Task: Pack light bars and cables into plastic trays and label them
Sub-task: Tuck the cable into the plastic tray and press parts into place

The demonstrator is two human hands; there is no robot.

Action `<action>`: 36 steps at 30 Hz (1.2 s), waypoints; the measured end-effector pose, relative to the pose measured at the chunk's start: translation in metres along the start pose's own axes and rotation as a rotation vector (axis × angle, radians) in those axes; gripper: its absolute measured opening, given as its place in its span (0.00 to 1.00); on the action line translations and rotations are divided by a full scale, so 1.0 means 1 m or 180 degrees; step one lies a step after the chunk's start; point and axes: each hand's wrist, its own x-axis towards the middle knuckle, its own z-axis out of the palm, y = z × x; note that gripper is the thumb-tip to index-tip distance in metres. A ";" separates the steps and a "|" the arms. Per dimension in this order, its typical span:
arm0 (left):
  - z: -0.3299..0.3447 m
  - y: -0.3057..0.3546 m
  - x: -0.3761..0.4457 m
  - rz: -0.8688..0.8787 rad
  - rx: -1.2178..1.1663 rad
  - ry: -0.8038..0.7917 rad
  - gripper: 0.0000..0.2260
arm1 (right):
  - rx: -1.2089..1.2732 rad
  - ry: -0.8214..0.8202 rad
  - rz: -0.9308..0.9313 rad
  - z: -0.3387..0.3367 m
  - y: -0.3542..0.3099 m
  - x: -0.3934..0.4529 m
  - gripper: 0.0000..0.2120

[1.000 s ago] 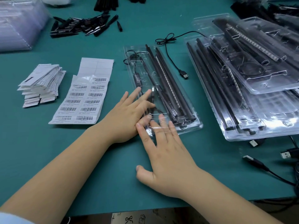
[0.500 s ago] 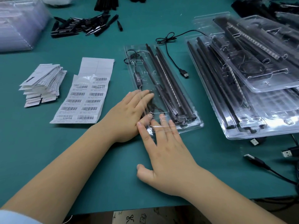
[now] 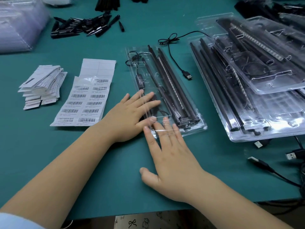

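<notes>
A clear plastic tray lies at the table's centre, holding long black light bars and a thin black cable. My left hand lies flat, its straight fingers pressing on the near left part of the tray. My right hand is also flat, fingertips on the tray's near edge and thumb on the table. Neither hand grips anything. A sheet of barcode labels lies just left of the tray.
A pile of packed trays fills the right side. A loose USB cable runs between it and the centre tray. Folded paper cards sit far left, with small black parts at the back. USB plugs lie near right.
My left hand's fingers shifted slightly on the near part of the tray. My right hand stayed where it was.
</notes>
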 end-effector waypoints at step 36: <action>0.003 0.006 0.005 -0.0279 -0.0804 0.0538 0.13 | -0.0077 0.0209 0.0324 0.000 -0.012 0.000 0.44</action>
